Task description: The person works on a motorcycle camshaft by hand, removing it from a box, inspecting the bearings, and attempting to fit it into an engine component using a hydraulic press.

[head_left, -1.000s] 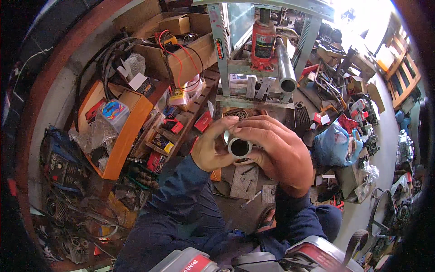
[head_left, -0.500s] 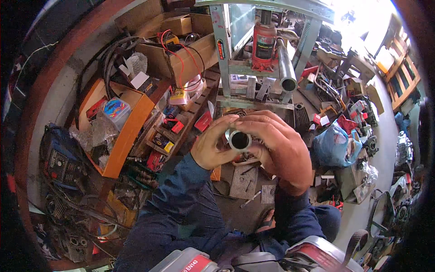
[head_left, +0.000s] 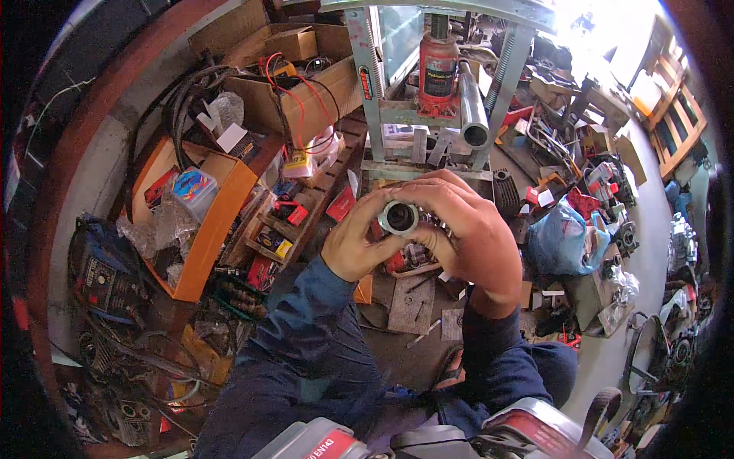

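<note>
Head camera: nearest us, along the lower edge, lie a grey casing (head_left: 306,441) with a red label and a dark strap (head_left: 602,409), and past them our bent legs in dark trousers (head_left: 306,371). Above our lap we hold a metal tube (head_left: 388,223) between both hands, its round open end facing us and its inside dark. Our left hand (head_left: 353,243) curves closely around the tube's left side, while our right hand (head_left: 478,237) arches over from the right, fingers bent across the far side and thumb near the lower right of the rim; we cannot tell whether that thumb touches. Below the hands, a flat grey plate (head_left: 411,304) rests on the floor. To our left stands an orange box (head_left: 205,256) containing bubble wrap and a clear plastic box (head_left: 194,186); to our right sits a blue plastic bag (head_left: 556,239). Beyond the tube rises a grey-green steel frame (head_left: 397,113), bearing a red bottle jack (head_left: 438,73) with a thick steel pipe (head_left: 472,107) just beside it. Farther right leans a wooden pallet (head_left: 684,155).
</note>
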{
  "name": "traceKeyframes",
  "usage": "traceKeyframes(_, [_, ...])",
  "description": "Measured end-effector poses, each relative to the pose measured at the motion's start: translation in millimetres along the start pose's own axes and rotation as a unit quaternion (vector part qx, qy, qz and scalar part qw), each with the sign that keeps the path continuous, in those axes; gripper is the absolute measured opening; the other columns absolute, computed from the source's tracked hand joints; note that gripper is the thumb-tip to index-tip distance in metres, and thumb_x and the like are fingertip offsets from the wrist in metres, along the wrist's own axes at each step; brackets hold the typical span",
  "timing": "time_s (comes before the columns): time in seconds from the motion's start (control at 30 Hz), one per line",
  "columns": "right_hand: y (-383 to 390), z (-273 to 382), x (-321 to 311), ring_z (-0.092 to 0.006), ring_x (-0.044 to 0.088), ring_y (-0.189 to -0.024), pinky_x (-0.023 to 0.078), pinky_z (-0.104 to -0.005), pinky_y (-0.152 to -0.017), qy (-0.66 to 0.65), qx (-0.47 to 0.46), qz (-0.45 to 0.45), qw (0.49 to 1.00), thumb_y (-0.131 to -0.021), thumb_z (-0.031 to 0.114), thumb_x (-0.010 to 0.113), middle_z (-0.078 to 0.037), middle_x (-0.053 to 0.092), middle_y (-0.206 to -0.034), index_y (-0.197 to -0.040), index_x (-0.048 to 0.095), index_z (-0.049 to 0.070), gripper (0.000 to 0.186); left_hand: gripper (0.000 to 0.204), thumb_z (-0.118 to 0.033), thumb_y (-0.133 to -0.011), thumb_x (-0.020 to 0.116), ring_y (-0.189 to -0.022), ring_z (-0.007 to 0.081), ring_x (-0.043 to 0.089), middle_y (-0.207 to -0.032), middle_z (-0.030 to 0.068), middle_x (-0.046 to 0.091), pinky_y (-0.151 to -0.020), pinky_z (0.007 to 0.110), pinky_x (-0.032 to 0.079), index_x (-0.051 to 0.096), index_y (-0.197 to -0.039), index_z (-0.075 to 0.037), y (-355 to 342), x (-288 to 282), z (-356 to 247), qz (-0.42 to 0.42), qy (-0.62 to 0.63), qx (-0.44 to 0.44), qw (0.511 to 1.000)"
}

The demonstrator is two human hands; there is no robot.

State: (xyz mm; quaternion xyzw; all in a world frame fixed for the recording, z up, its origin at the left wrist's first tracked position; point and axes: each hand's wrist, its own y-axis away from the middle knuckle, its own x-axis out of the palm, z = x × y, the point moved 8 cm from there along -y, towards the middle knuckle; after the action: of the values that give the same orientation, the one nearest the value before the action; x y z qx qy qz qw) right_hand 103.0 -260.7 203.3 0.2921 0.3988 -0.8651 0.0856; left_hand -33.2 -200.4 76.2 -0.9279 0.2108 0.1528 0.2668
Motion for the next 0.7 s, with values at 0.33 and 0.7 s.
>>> traceKeyframes(0.33, [2.1,-12.0,-7.5,-0.0370,0.061,-0.103,0.051,-0.0415,-0.088,-0.028,0.011,-0.003,1.000,-0.076,0.013,0.072,-0.015,0.066,-0.104,-0.115,0.061,0.004,0.041,0.064,-0.017,-0.082,0.078,-0.125,0.0308,0.055,-0.133,0.0205,0.056,-0.105,0.038,0.043,0.049,-0.136,0.002,0.9,12.2,11.4,-0.028,0.126,-0.089,0.988])
traceKeyframes(0.7, [28.7,-162.5,-23.0,-0.0145,0.062,-0.079,0.049,-0.0281,-0.068,-0.368,0.238,-0.221,0.872,-0.093,0.029,0.064,-0.007,0.069,-0.094,-0.108,0.066,-0.002,0.034,0.056,-0.015,-0.080,0.081,-0.116,0.0308,0.059,-0.127,0.0172,0.058,-0.101,0.038,0.046,0.057,-0.129,-0.003,2.1,14.5,13.6,-0.096,0.225,-0.141,0.959])
